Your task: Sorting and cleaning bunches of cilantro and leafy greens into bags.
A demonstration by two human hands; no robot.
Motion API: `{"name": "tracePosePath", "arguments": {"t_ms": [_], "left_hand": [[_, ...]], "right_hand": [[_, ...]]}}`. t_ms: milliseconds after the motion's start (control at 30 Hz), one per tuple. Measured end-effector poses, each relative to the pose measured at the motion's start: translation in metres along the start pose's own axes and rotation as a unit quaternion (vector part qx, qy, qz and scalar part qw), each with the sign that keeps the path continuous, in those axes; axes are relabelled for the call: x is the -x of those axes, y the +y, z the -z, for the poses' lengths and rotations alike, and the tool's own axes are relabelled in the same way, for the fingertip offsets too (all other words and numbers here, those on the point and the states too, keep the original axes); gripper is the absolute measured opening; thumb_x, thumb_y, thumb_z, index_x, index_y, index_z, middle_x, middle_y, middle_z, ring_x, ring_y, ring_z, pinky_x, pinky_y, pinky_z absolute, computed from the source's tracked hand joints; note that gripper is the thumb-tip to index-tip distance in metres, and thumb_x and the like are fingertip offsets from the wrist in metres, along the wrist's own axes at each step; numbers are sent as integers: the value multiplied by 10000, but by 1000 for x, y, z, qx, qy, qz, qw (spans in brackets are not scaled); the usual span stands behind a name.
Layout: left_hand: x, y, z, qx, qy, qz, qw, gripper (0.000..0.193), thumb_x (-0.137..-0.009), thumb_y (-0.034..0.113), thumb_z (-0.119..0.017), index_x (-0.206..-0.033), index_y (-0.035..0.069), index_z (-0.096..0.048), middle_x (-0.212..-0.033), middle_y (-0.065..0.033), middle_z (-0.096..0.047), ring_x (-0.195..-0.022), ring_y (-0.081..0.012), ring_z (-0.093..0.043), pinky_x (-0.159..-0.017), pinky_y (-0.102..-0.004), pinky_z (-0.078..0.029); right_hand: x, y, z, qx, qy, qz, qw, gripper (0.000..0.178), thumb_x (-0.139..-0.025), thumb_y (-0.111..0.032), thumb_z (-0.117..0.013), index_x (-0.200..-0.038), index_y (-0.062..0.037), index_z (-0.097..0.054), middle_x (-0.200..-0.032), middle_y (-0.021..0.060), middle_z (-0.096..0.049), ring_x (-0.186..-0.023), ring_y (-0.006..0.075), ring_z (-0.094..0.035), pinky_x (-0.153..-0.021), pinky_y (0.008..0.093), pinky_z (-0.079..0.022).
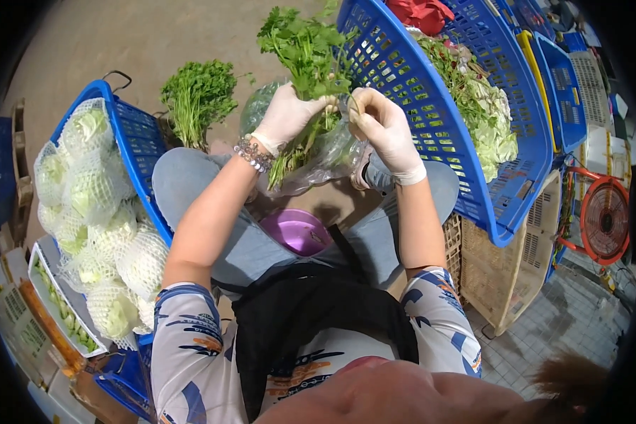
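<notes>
White-gloved left hand [290,115] is gripping a leafy green herb bunch [307,60].
White-gloved right hand [385,131] is curling just beside it.

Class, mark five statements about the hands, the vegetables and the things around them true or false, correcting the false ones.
1. The left hand grips a bunch of leafy greens. True.
2. The right hand is bare. False: it wears a pale glove.
3. Another leafy bunch is to the left of the held greens. True.
4. The net-wrapped vegetables are on the person's right. False: they are on the left.
5. The purple basin is between the person's legs. True.
</notes>
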State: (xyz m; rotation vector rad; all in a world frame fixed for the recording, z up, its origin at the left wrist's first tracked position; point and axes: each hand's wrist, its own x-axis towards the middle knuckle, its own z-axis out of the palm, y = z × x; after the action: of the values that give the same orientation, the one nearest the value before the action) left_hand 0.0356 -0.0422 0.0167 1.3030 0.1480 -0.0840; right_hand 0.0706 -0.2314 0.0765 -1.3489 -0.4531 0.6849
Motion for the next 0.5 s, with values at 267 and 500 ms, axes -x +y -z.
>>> {"name": "tracePosePath", "arguments": {"t_ms": [267,500], "left_hand": [[3,7,0,90,-34,49,994,458,-923,132,-661,-1332,-6,-506,-1078,-130,-698,-946,-154,-683,-823,-279,-550],[-2,12,-1,182,-45,96,978,414,-1002,281,-504,-1240,-45,-598,-1172,-110,-676,-1044,-175,-654,-951,-308,-505]], "right_hand": [[5,-25,80,-577,65,215,785,408,-989,-273,-542,-1275,16,-513,-1178,131,-614,-829,125,-577,-749,279,-511],[-9,34,10,298,112,-74,945,493,-931,-407,-605,-1210,-1,-589,-950,103,-655,-847,163,-609,-816,283,-488]]}}
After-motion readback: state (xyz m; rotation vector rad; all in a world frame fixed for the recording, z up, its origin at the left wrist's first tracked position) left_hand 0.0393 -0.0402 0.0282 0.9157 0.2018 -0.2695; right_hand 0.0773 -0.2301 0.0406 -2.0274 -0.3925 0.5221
